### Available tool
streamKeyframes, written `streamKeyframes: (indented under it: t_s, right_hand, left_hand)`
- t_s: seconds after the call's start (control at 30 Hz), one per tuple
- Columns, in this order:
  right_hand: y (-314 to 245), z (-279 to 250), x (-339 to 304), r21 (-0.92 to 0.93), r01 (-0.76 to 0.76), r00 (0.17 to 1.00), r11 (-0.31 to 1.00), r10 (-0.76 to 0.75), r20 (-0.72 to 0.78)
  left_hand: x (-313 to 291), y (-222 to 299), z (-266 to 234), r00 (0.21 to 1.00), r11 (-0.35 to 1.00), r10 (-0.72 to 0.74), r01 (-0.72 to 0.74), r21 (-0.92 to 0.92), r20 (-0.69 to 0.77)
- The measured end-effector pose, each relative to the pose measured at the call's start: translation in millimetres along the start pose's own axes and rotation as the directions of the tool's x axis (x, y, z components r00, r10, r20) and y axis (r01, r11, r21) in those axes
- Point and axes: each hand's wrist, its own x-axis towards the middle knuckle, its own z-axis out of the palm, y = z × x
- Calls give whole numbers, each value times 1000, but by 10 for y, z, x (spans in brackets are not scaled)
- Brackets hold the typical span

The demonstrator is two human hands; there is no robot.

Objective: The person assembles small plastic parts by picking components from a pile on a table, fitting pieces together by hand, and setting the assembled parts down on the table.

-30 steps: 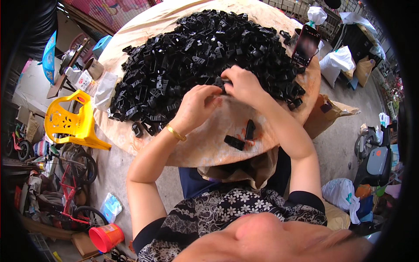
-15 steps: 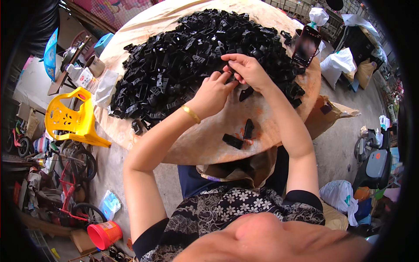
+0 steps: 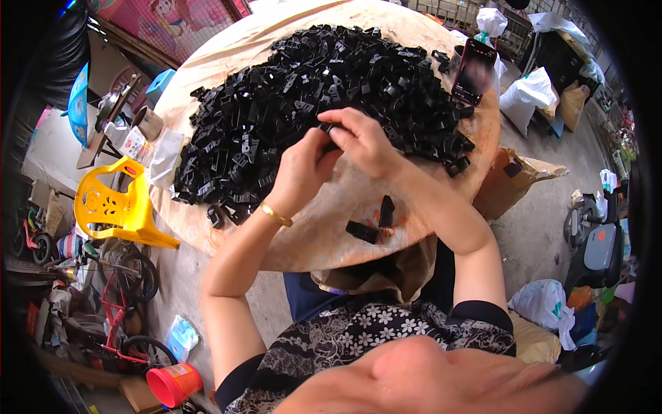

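A wide heap of small black plastic parts [image 3: 276, 90] covers the far and middle area of the round, cloth-covered table [image 3: 303, 238]. At the heap's near edge my hands meet. My left hand [image 3: 302, 165], a gold bangle at its wrist, has its fingers closed round a small black plastic part [image 3: 330, 129]. Over the same part bend the thumb and fingers of my right hand [image 3: 365, 145], which pinch it from the other side. Most of that part is hidden by my fingers. Two loose black pieces, a flat one [image 3: 362, 232] and an upright one [image 3: 387, 211], lie nearer me.
A phone [image 3: 474, 72] stands propped at the table's right side. Below the near edge, an open brown sack [image 3: 407, 270] sits at my lap. A yellow plastic chair [image 3: 114, 200] is at the left, above bicycles and a red bucket [image 3: 174, 384]. Another brown bag [image 3: 507, 183] stands right.
Both hands have moved left and slightly nearer me, staying together. My left fingers, more spread before, now curl round the part. The whole view has shifted a little.
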Motion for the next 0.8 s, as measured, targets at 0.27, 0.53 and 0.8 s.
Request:
streamKeyframes:
  t_s: [0.27, 0.53, 0.8]
  right_hand:
    - [-117, 23, -40, 130, -73, 997, 989, 73, 11]
    - [-84, 73, -25, 186, -43, 995, 982, 59, -78]
    - [-144, 69, -62, -176, 91, 993, 980, -104, -64]
  left_hand:
    - [69, -141, -121, 943, 461, -329, 212, -862, 56]
    - [46, -142, -148, 946, 390, -319, 180, -903, 51]
    - [-10, -125, -123, 959, 648, -284, 184, -739, -10]
